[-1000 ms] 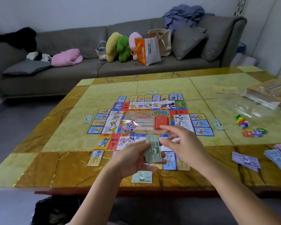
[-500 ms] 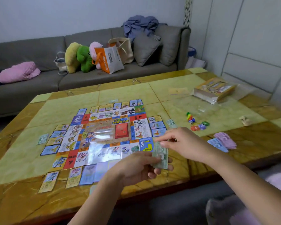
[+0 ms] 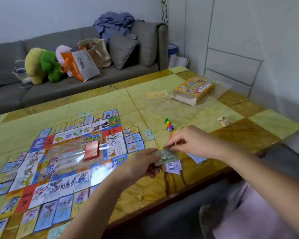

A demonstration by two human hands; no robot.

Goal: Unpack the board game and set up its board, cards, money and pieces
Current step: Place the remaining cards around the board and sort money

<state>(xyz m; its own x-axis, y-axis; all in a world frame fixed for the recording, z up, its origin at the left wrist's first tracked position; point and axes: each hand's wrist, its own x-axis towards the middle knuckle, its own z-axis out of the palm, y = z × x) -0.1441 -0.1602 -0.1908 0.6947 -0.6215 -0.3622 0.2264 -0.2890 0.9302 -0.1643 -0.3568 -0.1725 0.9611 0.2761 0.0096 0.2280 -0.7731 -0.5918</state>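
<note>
Banknotes (image 3: 165, 156) in green are held as a small stack just above the near right part of the table (image 3: 248, 116). The stack is gripped in the curled fingers of the left hand (image 3: 141, 165), and its far edge is pinched between thumb and fingertips of the right hand (image 3: 195, 144). A purple note (image 3: 174, 167) is seen on the table under the stack, and a blue note (image 3: 197, 159) just to its right. The board (image 3: 66, 157) is spread out to the left, with a red card deck (image 3: 91, 150) stacked near its centre. Picture cards (image 3: 134, 140) are laid in rows along its edges, and a single green note (image 3: 149, 134) lies just right of them. Coloured pieces (image 3: 168, 125) are clustered beyond the right hand. The game box (image 3: 193, 89) is set at the far right.
</note>
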